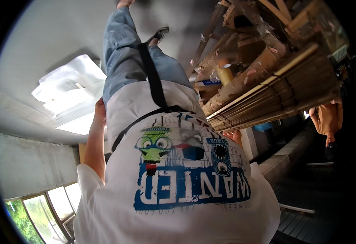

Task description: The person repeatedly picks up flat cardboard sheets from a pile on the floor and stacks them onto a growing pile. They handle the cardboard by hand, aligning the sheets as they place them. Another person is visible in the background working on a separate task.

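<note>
My left hand (100,110) hangs beside my thigh, close to a stack of clear and white plastic sheets (70,87). Its fingers are mostly out of sight, and whether it touches the stack is unclear. On the other side, my right hand (234,136) shows only in part past the edge of my white printed shirt (178,219). It is near a long brown bundle of thin layers (275,95) with a pale strip along its edge. The shirt hides most of its fingers. A black strap (153,75) hangs from my waist over my jeans.
Worn cardboard and wooden pieces (247,49) crowd the right side, with a yellowish roll (225,75) among them. Another person (328,118) in an orange-brown top is at the far right. Windows (44,213) line the lower left wall.
</note>
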The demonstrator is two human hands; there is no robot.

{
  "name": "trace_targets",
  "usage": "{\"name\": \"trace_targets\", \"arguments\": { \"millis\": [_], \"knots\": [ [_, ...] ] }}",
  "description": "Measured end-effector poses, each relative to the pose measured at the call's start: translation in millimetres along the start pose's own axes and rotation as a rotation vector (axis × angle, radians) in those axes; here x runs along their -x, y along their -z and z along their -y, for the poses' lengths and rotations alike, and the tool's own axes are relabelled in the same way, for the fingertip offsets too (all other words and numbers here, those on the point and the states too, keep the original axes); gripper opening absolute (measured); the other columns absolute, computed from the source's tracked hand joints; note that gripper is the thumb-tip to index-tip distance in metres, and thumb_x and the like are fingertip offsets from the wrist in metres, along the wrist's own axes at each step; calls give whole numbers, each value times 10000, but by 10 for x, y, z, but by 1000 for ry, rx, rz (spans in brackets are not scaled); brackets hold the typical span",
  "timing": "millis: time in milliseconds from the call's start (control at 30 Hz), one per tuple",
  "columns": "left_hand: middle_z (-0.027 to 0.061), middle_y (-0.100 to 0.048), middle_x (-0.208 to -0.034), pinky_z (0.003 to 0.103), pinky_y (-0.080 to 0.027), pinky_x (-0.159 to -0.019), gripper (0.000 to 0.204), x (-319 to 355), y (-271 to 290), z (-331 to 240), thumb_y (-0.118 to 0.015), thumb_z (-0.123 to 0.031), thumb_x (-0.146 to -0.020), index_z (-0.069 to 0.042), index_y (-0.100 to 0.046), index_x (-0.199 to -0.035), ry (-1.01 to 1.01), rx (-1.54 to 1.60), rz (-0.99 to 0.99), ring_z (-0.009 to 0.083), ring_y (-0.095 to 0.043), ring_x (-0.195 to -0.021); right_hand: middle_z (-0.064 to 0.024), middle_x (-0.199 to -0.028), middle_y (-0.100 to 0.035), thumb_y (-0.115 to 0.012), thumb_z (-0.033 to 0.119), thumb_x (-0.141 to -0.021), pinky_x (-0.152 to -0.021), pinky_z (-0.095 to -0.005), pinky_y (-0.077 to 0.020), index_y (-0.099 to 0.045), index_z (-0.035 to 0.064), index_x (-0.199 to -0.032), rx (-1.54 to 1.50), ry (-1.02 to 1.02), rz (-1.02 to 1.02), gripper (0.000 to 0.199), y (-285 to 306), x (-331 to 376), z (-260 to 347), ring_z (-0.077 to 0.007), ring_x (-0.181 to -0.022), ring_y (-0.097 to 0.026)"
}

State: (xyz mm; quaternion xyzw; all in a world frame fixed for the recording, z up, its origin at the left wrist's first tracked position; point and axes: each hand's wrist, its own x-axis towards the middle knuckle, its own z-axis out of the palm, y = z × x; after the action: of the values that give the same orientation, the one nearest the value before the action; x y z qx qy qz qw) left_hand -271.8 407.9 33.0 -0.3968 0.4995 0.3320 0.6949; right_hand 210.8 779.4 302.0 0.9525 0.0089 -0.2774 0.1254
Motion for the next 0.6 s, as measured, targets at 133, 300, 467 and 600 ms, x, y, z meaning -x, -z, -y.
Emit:
{"name": "trace_targets", "arguments": {
  "millis": [133, 300, 467, 600],
  "knots": [
    [83, -601, -752, 287, -467, -561, 173, -164, -146, 176, -575, -172, -839, -31, -597, -938, 33, -59, -91, 145, -558, -629, -208, -1267, -436, -422, 531, -890, -995, -498, -337, -420, 33, -1263, -71, -70, -185, 622, 211, -206, 172, -387, -1160, -448],
    [99, -613, -758, 295, -462, -545, 155, -240, -77, 26, -579, -128, -820, -16, -617, -920, 3, -268, -107, 165, -567, -621, -172, -1185, -510, -397, 562, -866, -898, -494, -349, -455, 50, -1214, -9, 27, -322, 622, 97, -316, -75, -366, -1088, -507],
    [115, -624, -765, 304, -458, -528, 142, -147, 250, -317, -583, -85, -800, -1, -637, -902, -96, -700, -50, 184, -575, -614, -119, -1162, -535, -359, 741, -772, -866, -545, -334, -446, 202, -1268, -53, -14, -437, 738, 152, -788, -225, -401, -1037, -516],
    [129, -600, -735, 299, -476, -601, 115, -11, -260, -1563, -561, -49, -813, -16, -647, -880, -670, -1442, -245, 176, -593, -699, -134, -1139, -589, -329, 757, -792, -699, -522, -458, -539, 54, -1204, -17, 206, -470, 842, 215, -1346, -520, -349, -844, -603]
  ]
}}
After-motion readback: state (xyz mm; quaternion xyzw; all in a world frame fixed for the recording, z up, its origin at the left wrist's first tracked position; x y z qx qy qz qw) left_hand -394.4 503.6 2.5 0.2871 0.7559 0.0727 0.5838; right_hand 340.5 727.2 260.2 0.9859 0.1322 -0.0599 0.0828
